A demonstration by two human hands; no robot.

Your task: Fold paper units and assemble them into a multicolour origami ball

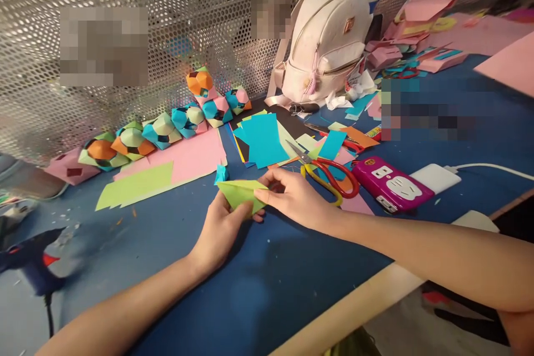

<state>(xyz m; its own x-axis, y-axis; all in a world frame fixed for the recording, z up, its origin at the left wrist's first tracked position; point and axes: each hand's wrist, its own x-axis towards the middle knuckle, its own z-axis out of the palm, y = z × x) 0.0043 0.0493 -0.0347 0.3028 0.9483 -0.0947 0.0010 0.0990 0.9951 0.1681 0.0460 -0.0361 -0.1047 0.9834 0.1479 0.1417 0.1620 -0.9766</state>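
Between my two hands is a light green piece of folded paper (240, 192), held just above the blue tabletop. My left hand (223, 222) grips it from below, thumb pressed on its face. At the paper's right corner, my right hand (292, 197) pinches the edge with thumb and fingers. A small folded blue paper piece (221, 174) sits on the table right behind the green one. To the right of my right hand lie scissors with red handles (337, 177) and another pair with a yellow handle (323, 183).
Folded paper balls (162, 130) line the mesh wall. Paper sheets (261, 142) are piled in the middle, with a white backpack (325, 39) behind. A purple power strip (394, 184) with a white plug-in charger (436, 179) sits right. At far left is a glue gun (35, 261).
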